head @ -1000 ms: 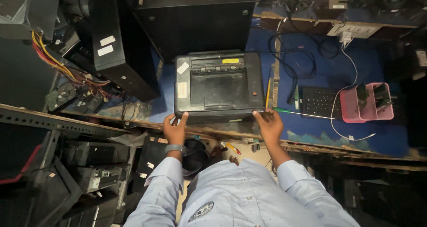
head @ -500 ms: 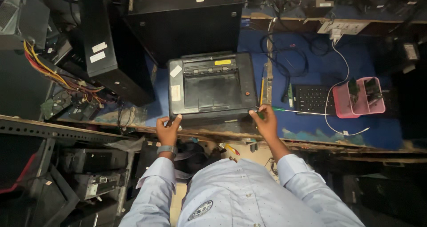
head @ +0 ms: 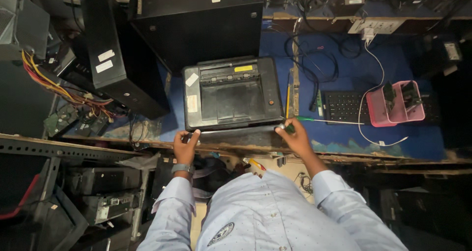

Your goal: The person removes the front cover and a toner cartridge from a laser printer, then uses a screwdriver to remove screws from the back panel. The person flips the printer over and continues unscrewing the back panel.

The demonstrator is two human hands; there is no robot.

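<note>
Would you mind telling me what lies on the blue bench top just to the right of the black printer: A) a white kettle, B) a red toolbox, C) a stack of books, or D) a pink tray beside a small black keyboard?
D: a pink tray sits beside a small black keyboard, right of the black printer whose front corners the left hand and right hand grip.

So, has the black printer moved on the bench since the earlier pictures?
No. The black printer still sits with its back at the black computer case and its front near the bench edge; only the camera view shifted.

Head camera, steep downward view, workbench [head: 344,71]
</note>
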